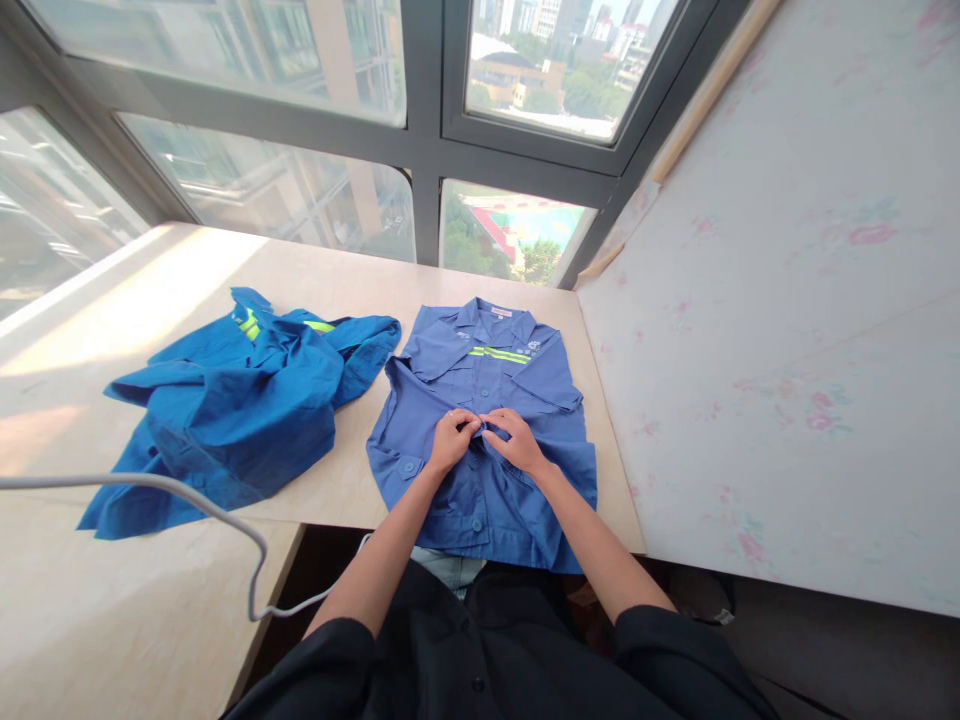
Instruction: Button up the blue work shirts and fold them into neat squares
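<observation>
A wide window (300, 200) with a dark frame runs across the far side, and a pale wall (787, 350) with a faint pink flower pattern closes in the right. Below them a light wooden counter (172, 290) spreads from the left edge to the wall. On its left half lies a crumpled bright-blue work jacket (240, 410), bunched up, with yellow-green stripes showing near its top. Just beside it, on the right half, a paler blue work shirt (487, 500) lies flat, front up, its collar toward the window and its hem hanging over the near edge. A white cable (187, 497) curves across the near left corner. Both hands meet at the middle of the shirt front: the left hand (452, 438) and the right hand (516, 440) are almost touching, fingers pinched on the button strip.
</observation>
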Demonstrator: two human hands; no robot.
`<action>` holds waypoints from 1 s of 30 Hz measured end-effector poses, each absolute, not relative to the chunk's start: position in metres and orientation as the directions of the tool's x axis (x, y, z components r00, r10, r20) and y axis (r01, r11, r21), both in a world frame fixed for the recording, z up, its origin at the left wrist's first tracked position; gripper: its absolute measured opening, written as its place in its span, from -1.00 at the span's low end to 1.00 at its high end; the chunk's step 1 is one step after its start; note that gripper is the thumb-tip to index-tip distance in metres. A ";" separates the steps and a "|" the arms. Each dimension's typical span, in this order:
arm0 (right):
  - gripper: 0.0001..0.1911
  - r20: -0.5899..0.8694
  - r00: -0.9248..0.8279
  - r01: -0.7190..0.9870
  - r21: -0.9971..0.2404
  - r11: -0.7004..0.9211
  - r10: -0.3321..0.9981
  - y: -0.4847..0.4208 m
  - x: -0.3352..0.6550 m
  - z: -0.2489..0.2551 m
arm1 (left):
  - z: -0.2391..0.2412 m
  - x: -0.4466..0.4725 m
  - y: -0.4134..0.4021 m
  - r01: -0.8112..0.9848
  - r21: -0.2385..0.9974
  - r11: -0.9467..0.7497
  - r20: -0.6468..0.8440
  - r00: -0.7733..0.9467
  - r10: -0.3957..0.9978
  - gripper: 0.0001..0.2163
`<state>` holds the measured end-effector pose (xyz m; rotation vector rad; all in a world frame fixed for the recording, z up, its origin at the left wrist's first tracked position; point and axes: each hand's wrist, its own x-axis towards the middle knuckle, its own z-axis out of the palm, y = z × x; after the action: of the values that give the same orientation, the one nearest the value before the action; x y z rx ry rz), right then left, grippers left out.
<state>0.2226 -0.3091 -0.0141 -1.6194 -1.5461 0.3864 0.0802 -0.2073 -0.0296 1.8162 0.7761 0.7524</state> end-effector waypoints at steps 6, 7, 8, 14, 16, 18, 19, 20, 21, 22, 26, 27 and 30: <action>-0.76 0.252 0.141 0.655 -0.749 0.101 0.957 -0.303 0.232 -0.012 | -0.028 0.078 -0.206 0.169 0.932 -0.320 0.146 0.634 0.759 -0.89; -0.77 0.245 0.125 0.661 -0.743 0.103 0.961 -0.302 0.233 -0.011 | -0.029 0.078 -0.206 0.169 0.932 -0.322 0.146 0.638 0.756 -0.89; -0.78 0.237 0.107 0.670 -0.735 0.106 0.966 -0.301 0.235 -0.011 | -0.029 0.078 -0.206 0.168 0.931 -0.324 0.146 0.641 0.753 -0.89; -0.88 0.226 -0.003 0.745 -0.649 0.153 0.974 -0.295 0.242 -0.008 | -0.030 0.080 -0.207 0.174 0.923 -0.342 0.155 0.645 0.748 -0.88; -0.91 0.214 -0.017 0.772 -0.618 0.149 0.977 -0.293 0.244 -0.009 | -0.030 0.080 -0.208 0.175 0.921 -0.349 0.160 0.647 0.746 -0.88; -0.94 0.203 -0.022 0.793 -0.593 0.140 0.979 -0.292 0.244 -0.011 | -0.030 0.080 -0.208 0.174 0.918 -0.356 0.164 0.651 0.741 -0.87; -0.94 0.201 -0.024 0.797 -0.588 0.141 0.979 -0.292 0.244 -0.012 | -0.030 0.080 -0.208 0.173 0.917 -0.360 0.167 0.654 0.738 -0.86; -0.95 0.204 -0.024 0.795 -0.589 0.142 0.979 -0.292 0.244 -0.013 | -0.030 0.080 -0.208 0.173 0.915 -0.364 0.169 0.656 0.736 -0.86; -0.96 0.211 -0.017 0.789 -0.598 0.142 0.977 -0.292 0.244 -0.014 | -0.029 0.080 -0.208 0.172 0.914 -0.367 0.171 0.658 0.734 -0.86; -0.97 0.221 0.000 0.778 -0.612 0.139 0.975 -0.293 0.243 -0.015 | -0.029 0.079 -0.209 0.172 0.913 -0.371 0.173 0.659 0.732 -0.86; -0.90 0.291 0.132 0.719 -0.687 0.110 0.948 -0.298 0.240 -0.015 | -0.029 0.078 -0.211 0.180 0.904 -0.388 0.182 0.657 0.731 -0.87; -0.87 0.308 0.166 0.702 -0.704 0.107 0.937 -0.301 0.239 -0.014 | -0.029 0.077 -0.212 0.184 0.901 -0.393 0.185 0.656 0.732 -0.88; -0.84 0.346 0.272 0.647 -0.757 0.095 0.898 -0.311 0.240 -0.011 | -0.029 0.073 -0.217 0.198 0.885 -0.421 0.194 0.664 0.722 -0.88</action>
<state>0.2402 -0.3110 -0.0110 -1.6261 -1.4508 0.3446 0.0727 -0.2169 -0.0289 1.9547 0.7170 0.7133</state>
